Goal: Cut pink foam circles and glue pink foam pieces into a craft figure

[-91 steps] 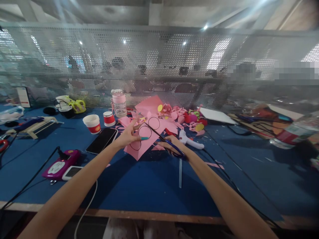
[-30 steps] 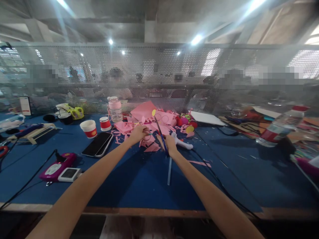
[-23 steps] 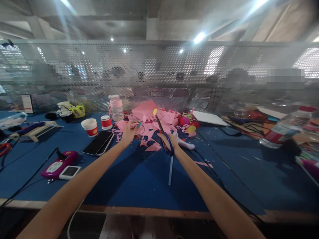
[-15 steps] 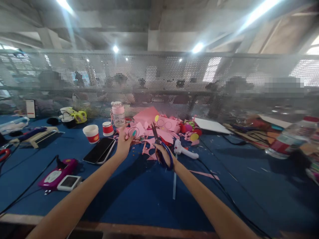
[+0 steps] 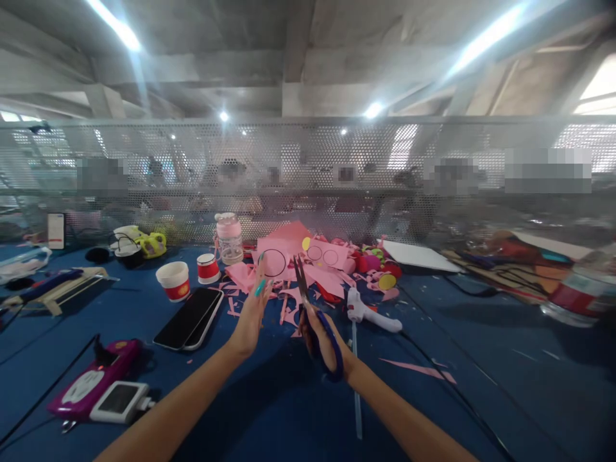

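Well, pink scraps (image 5: 289,316) — and glue gun (image 5: 374,317) — neighbour the scissors (image 5: 301,282).

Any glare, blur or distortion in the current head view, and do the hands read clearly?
All in the head view: ceiling light glares; perforated panel looks hazy, with pixelated patches; plastic bottle smears at the right edge; soft shadows darken the blue table; left hand and right hand read fairly clearly.

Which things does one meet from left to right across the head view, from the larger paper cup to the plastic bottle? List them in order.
Larger paper cup → smaller red-and-white cup → left hand → blue-handled scissors in the right hand → white glue gun → plastic bottle
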Available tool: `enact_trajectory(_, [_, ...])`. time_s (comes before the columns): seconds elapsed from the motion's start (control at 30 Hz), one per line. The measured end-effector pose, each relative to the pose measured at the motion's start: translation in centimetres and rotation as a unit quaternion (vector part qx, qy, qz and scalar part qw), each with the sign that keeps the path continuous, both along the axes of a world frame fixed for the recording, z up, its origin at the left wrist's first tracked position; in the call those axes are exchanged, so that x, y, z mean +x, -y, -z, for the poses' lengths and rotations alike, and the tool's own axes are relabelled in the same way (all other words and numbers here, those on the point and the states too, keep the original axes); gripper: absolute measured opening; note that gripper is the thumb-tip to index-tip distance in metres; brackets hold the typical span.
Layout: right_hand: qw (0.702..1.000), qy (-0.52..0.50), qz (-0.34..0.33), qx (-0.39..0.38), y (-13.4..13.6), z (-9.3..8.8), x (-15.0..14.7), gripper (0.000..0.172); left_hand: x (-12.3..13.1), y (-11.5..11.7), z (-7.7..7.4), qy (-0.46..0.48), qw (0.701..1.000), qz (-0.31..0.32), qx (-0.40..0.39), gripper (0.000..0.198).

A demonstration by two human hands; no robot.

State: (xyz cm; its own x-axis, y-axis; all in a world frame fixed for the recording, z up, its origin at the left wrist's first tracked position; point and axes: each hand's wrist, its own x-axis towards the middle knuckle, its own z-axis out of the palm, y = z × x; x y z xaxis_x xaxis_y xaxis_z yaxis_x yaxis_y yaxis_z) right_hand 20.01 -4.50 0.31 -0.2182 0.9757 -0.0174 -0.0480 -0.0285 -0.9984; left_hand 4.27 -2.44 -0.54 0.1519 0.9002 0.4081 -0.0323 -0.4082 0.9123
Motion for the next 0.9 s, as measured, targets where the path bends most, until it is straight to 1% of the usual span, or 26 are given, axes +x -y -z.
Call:
enact_trajectory(0.07, [1.0,0.013,-0.002,-0.001,-0.2,0.0,0.2,0.061,0.2,0.3,0.2,0.006,1.0,-0.006,-0.006,0.055])
enact_trajectory(0.13, [0.999,0.034,-0.007,0.021,-0.3,0.0,0.5,0.06,0.3,0.5,0.2,0.024,1.0,-0.005,-0.005,0.055])
enact_trajectory(0.27, [0.996,0.061,-0.009,0.061,-0.3,0.2,0.8,0.056,0.3,0.5,0.6,0.042,0.999,0.015,0.029,0.057])
enact_trajectory(0.43, [0.991,0.082,-0.01,0.107,-0.2,0.3,0.9,0.051,0.1,0.7,1.1,0.029,0.998,0.043,0.042,0.05])
enact_trajectory(0.57, [0.986,0.09,-0.002,0.141,-0.3,0.4,0.9,0.049,0.3,1.1,1.0,0.03,0.998,0.041,0.027,0.053])
enact_trajectory(0.73, [0.985,0.091,-0.004,0.149,-0.6,0.7,1.1,0.047,0.5,1.4,0.6,0.03,0.999,0.045,-0.001,0.055])
enact_trajectory(0.9, [0.983,0.088,0.0,0.159,-0.7,0.7,1.2,0.047,0.6,1.4,0.3,0.044,0.997,0.062,0.024,0.055])
